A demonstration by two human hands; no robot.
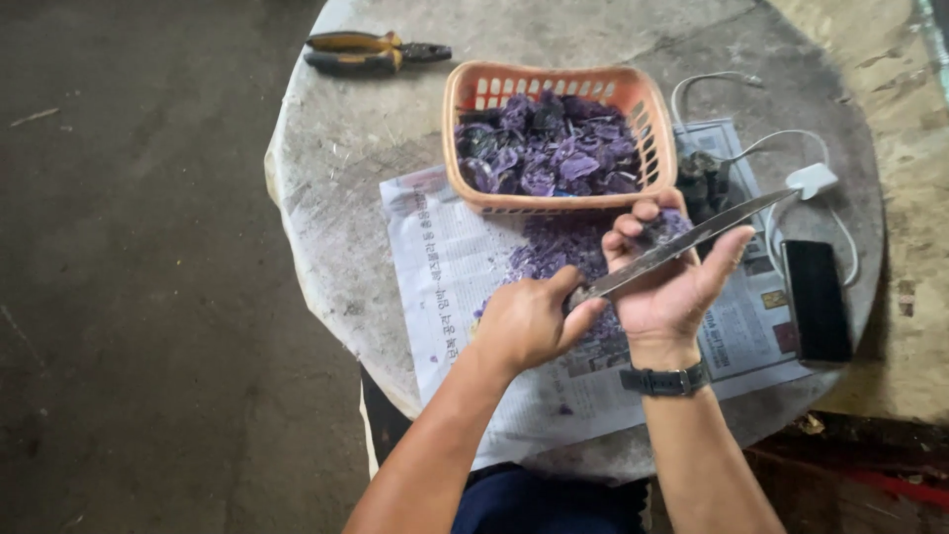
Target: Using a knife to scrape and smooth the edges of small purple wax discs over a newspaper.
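Note:
My left hand (529,321) grips the handle of a long knife (692,237), whose blade runs up to the right. My right hand (667,282), with a dark wristwatch (664,380) on its wrist, is palm up and holds a small dark purple piece (660,227) in its fingertips. The blade lies across that hand, against the piece. Purple shavings (563,247) are heaped on the newspaper (445,267) below both hands. Just beyond them stands an orange plastic basket (465,99) filled with purple pieces (549,148).
The round stone table (336,138) also carries yellow-handled pliers (371,52) at the far left, a pile of dark pieces (702,183) right of the basket, a white charger with cable (811,180) and a black phone (817,302) near the right edge. Bare floor lies to the left.

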